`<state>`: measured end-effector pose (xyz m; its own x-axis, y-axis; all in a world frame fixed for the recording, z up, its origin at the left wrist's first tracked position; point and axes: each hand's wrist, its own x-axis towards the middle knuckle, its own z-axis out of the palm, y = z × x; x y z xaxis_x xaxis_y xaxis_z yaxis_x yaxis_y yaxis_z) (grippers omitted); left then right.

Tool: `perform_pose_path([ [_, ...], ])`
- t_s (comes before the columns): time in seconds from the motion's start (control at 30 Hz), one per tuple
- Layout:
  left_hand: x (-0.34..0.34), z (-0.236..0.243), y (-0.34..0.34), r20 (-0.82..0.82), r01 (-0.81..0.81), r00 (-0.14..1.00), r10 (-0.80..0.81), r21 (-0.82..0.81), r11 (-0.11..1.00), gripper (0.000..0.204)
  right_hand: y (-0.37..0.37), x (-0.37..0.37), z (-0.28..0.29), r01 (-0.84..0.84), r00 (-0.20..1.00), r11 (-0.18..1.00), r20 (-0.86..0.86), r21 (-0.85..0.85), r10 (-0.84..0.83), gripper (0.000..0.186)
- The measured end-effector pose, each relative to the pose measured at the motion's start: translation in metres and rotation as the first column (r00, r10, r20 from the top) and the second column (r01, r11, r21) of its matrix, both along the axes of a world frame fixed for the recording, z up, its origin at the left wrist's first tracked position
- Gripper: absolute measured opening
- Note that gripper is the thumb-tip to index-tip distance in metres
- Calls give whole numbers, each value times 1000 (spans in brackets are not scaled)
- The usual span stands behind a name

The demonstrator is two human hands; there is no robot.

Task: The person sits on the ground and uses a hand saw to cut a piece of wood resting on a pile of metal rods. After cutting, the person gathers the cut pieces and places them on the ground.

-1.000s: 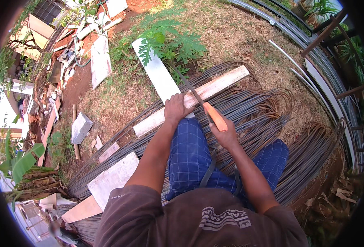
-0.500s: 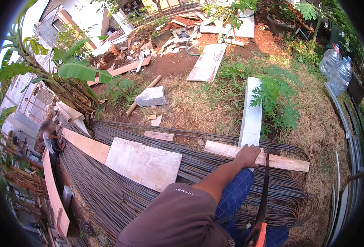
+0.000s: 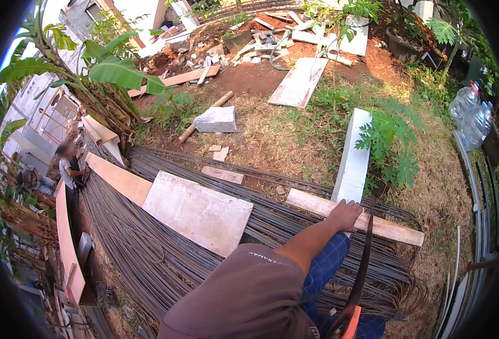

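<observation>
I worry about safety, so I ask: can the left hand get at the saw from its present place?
Probably yes: the left hand rests on the plank close beside the saw, with nothing visible between them.

"What's under the left hand [image 3: 345,216]?"

"The plank [image 3: 396,228], lying across the board [image 3: 352,152], which runs off toward twelve o'clock. The saw [image 3: 363,263] is at five, beside the hand."

"Farther out from there?"

"Panel [image 3: 199,212] on the rods [image 3: 147,251] at nine, block [image 3: 215,120] at ten, plant [image 3: 393,141] at one, bottles [image 3: 468,116] at two."
</observation>
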<state>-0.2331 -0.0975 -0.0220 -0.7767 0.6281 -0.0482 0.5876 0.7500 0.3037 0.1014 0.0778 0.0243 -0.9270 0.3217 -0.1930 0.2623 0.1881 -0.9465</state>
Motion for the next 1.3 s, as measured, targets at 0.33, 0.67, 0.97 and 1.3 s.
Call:
perform_pose_path([
  [0.33,-5,3,4,-14,-27,1000,27,-33,999,73,-17,-211,6,134,989,991,-52,-23,-135,11],
  [0.67,-6,5,-3,17,9,1000,-7,-118,993,77,-41,42,153,-7,999,982,33,187,1,58],
  [0.97,-2,18,16,54,30,998,-24,-98,995,76,-19,-152,46,145,983,989,114,-33,-141,50],
  [1.3,-9,8,-9,9,-32,999,33,-96,995,74,-17,-15,65,112,982,993,151,44,-117,37],
])
